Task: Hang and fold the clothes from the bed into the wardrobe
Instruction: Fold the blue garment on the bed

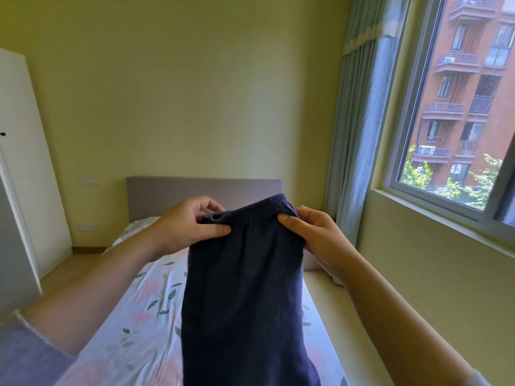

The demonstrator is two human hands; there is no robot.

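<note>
Left hand [192, 224] and right hand [312, 232] each pinch the elastic waistband of dark navy knit trousers [245, 288] above the floral-sheeted bed [133, 330].

Past my left grip [189, 224] and my right grip [312, 238] a plain yellow-green wall [195, 93] rises behind a grey headboard [167, 190]. Below both grips the bed [133, 316] runs toward me under a flowered sheet. Well to the left of my left grip a white wardrobe [25, 162] stands on a pale floor [69, 263]. Right of my right grip, blue-grey curtains [359, 121] hang beside a big window [404, 135], daylight coming through it, with a red brick building [473, 79] and green trees outside.
</note>
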